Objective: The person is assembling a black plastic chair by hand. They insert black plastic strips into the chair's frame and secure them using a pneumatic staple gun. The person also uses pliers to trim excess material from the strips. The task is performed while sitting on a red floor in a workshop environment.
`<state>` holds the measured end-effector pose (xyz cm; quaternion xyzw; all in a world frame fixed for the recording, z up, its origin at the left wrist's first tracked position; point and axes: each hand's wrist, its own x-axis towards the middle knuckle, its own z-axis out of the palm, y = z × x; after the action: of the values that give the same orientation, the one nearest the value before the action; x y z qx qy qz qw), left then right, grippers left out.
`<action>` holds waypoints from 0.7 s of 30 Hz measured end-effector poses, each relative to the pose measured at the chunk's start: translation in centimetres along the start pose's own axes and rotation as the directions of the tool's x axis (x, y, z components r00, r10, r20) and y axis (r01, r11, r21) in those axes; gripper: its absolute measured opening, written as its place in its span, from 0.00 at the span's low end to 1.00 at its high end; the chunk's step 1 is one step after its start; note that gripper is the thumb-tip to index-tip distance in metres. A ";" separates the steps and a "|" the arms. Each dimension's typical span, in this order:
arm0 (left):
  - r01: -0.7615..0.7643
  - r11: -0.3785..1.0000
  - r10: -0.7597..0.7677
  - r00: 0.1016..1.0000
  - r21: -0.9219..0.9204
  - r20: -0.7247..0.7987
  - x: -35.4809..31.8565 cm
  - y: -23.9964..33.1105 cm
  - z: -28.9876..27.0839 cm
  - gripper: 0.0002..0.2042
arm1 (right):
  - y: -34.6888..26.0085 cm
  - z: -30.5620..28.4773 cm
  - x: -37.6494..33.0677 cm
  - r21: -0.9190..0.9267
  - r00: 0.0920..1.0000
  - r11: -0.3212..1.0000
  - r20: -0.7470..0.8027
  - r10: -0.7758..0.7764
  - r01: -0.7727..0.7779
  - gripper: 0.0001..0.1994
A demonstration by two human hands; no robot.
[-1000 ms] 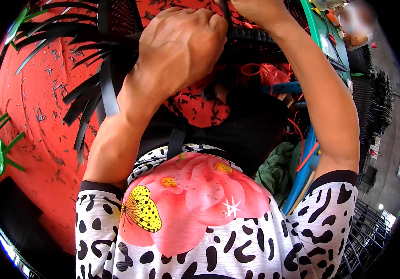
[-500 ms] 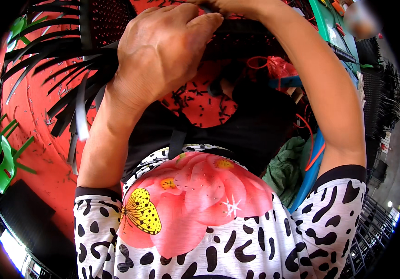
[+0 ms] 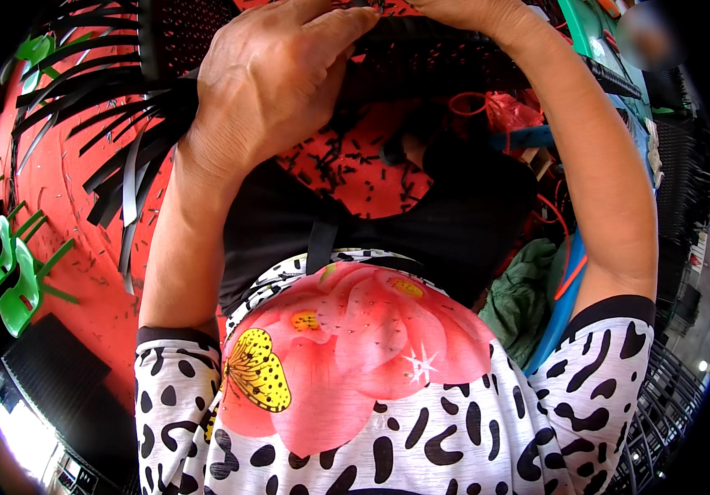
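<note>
Because the upper edge of my view cuts across the work, I get only part of the grip. The left hand [image 3: 268,78] shows me its back, fingers curled under and thumb reaching toward the right hand [image 3: 458,10]; its fingertips are out of sight, so I cannot tell whether they pinch anything. Of the right hand I have only the lower part, and I cannot tell whether its fingers are spread or pressed together. A tiny dark piece [image 3: 380,7] shows in the gap between the hands, too small for me to name.

Just below the right hand and beside the left lies the black woven work [image 3: 437,74], so dark that its weave is hard to read. Left of the grip I see a black perforated panel [image 3: 183,37], cropped at the top, and below it long black strips [image 3: 175,99] fanning outward; the left hand hides whether these join the woven work.

Beneath the grip, dark clippings [image 3: 318,157] litter the red floor [image 3: 363,202], partly covered by black trousers [image 3: 479,219]. Below and right of it sits a crumpled red bag [image 3: 510,111]. Farther right, a person [image 3: 650,35] is only a blur.
</note>
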<state>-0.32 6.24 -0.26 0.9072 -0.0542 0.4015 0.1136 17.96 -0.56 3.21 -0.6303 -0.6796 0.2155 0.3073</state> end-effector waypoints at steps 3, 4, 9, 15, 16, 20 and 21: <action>0.007 1.000 -0.008 1.000 0.014 0.004 0.0 0.1 0.0 0.14 | 0.2 0.4 0.4 0.169 0.993 0.980 -0.026 0.115 -0.109 0.08; 0.015 1.000 -0.015 1.000 0.020 0.018 0.0 0.1 0.0 0.14 | 0.5 0.4 0.4 0.259 0.987 0.953 0.019 0.160 -0.160 0.08; 0.028 1.000 -0.029 0.999 0.010 0.040 0.1 0.3 -0.3 0.14 | 1.4 0.4 0.8 0.379 0.925 0.850 0.244 0.291 -0.367 0.06; 0.013 0.999 -0.013 1.000 -0.050 -0.012 0.1 0.4 -0.2 0.14 | 1.3 0.5 0.7 0.369 0.901 0.829 0.273 0.336 -0.421 0.05; 0.009 0.998 -0.011 1.000 -0.059 -0.023 0.1 0.4 -0.2 0.14 | 1.3 0.5 0.7 0.365 0.898 0.829 0.289 0.332 -0.424 0.05; 0.003 0.996 -0.007 0.999 -0.086 -0.047 0.1 0.3 0.1 0.14 | 1.3 0.5 0.8 0.314 0.862 0.819 0.343 0.373 -0.479 0.04; 0.007 0.997 -0.010 0.999 -0.074 -0.047 0.0 0.4 0.0 0.13 | 1.2 0.5 0.9 0.294 0.848 0.814 0.357 0.392 -0.500 0.04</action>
<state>-0.39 5.85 -0.16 0.8927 -0.0625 0.4202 0.1500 18.43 0.49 2.16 -0.6653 -0.4930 0.4950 0.2633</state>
